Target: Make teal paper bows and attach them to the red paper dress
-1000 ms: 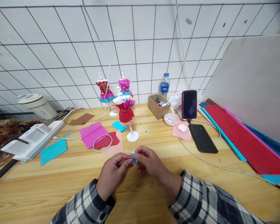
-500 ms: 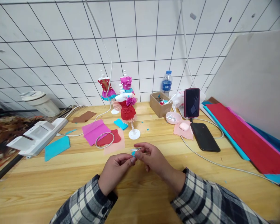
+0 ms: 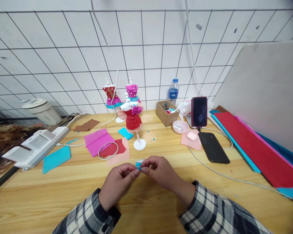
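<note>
Between the fingertips of both hands is a small crumpled piece of blue crepe paper [image 3: 138, 165]. My left hand [image 3: 120, 178] pinches it from the left with thumb and forefinger. From the right, my right hand [image 3: 160, 169] pinches it too, with the other fingers curled. Just beyond the paper, a small metal tool, perhaps scissors [image 3: 139, 160], lies partly hidden behind my right fingers. Farther back stands a miniature dress form [image 3: 133, 121] in a red paper dress with a magenta flower. Two more dressed forms, one red and purple [image 3: 110, 94], one pink [image 3: 132, 90], stand behind it.
Magenta paper [image 3: 99, 141], a cable loop [image 3: 108, 158] and blue paper [image 3: 56, 159] lie left. A power strip [image 3: 42, 148] is at far left. Behind right are a cardboard box [image 3: 166, 117], a pink dish [image 3: 180, 126], a black phone [image 3: 214, 148] and long red paper [image 3: 256, 148].
My right fingers have come down and closed nearer the left fingertips on the blue paper. The view has tilted up slightly, so the scene sits lower.
</note>
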`<state>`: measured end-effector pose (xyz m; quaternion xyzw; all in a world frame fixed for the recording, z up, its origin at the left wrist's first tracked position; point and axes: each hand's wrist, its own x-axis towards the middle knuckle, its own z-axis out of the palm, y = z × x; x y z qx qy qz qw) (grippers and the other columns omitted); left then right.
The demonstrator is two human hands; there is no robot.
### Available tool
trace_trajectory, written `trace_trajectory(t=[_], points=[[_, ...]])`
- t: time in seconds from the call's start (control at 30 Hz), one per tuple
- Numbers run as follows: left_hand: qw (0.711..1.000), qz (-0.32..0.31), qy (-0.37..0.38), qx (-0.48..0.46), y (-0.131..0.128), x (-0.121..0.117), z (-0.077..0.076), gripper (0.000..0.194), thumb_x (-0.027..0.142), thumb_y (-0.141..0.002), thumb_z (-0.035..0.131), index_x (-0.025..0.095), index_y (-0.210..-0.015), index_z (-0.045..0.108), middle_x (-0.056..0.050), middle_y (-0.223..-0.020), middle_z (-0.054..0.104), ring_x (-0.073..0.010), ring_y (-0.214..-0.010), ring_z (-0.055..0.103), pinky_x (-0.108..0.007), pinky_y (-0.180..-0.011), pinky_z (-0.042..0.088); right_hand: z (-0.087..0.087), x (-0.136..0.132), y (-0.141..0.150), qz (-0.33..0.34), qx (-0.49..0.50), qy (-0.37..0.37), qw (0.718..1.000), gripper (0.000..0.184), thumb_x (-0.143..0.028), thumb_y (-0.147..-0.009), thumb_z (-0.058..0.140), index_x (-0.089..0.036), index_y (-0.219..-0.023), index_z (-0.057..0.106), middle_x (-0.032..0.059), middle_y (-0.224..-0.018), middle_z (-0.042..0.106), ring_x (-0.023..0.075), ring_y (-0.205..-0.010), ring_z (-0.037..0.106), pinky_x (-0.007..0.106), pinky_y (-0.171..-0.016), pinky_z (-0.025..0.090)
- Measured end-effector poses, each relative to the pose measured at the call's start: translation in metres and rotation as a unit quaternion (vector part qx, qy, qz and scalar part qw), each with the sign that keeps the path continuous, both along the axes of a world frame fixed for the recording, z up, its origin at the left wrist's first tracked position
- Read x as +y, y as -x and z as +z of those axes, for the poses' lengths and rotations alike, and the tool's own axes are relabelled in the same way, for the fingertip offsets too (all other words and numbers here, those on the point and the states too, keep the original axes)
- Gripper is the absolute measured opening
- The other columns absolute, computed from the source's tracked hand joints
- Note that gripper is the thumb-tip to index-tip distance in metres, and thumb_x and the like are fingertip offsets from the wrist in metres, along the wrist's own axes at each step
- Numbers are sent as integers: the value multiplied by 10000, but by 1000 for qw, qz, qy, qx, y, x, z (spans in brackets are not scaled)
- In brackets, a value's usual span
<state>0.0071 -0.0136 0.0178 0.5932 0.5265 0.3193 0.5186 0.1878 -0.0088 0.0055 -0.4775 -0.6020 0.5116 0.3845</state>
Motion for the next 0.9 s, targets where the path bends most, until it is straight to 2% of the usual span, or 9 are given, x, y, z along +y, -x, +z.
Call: trace_trajectory(t=[0.17,0.3,0.4,0.47,0.53,0.67,0.77,0.83,0.9], points=[[999,-28,-28,15,1,-1,6,304,421,-766,659,163,-924,687,-70,-915,720,-206,-852,638,-278,-758,490,1,1,-5,24,-117,-118,986,71,-188,-765,667,-192,-811,721,-5,-709,629,105,-613,508,232,-577,380],[1000,-19,-13,17,2,1,4,265,402,-727,707,146,-794,698,-61,-788,719,-183,-738,628,-258,-691,480,2,-3,-5,50,-168,-186,967,93,-131,-776,637,-198,-805,696,1,-750,620,128,-701,554,246,-631,397],[999,32,15,-11,4,3,-1,260,391,-691,754,143,-740,693,-22,-674,685,-135,-624,578,-218,-593,440,3,-7,-3,27,-121,-169,978,129,-152,-793,621,-187,-915,647,14,-866,654,119,-701,578,253,-662,438],[995,64,40,-62,3,4,-3,262,383,-679,776,142,-744,695,-13,-674,686,-119,-621,572,-203,-592,437,2,-10,1,22,-71,-158,985,299,-207,-796,642,-194,-1088,577,36,-1011,660,122,-750,608,255,-682,468],[985,75,76,-138,1,3,-4,259,370,-677,791,138,-739,694,-17,-698,696,-115,-648,588,-199,-621,454,1,-12,5,18,-56,-176,983,424,-242,-771,685,-207,-1163,527,45,-1063,646,135,-811,616,256,-691,481],[946,86,160,-270,-6,-2,-4,234,323,-681,806,126,-747,697,-42,-772,713,-134,-771,636,-217,-749,499,-3,-13,9,-20,-105,-246,963,198,-206,-804,662,-210,-995,613,27,-907,661,151,-815,606,270,-716,474],[921,109,201,-316,-8,-5,-6,216,281,-659,824,136,-756,697,-43,-815,718,-131,-801,647,-229,-805,508,-4,-11,8,-37,-97,-266,958,81,-212,-858,610,-218,-924,657,14,-851,683,142,-795,620,261,-723,468],[920,108,208,-315,-7,-4,-7,218,295,-672,811,150,-786,696,-48,-860,717,-143,-822,653,-263,-837,512,-3,-10,5,-39,-91,-276,956,88,-209,-872,596,-223,-905,676,8,-837,679,131,-782,618,246,-710,462],[948,101,151,-262,-4,-3,-7,262,356,-733,751,180,-919,696,-62,-952,706,-181,-901,652,-324,-882,506,-1,-8,2,-44,-109,-285,951,101,-216,-872,598,-225,-899,696,15,-844,650,129,-776,598,244,-696,452]])
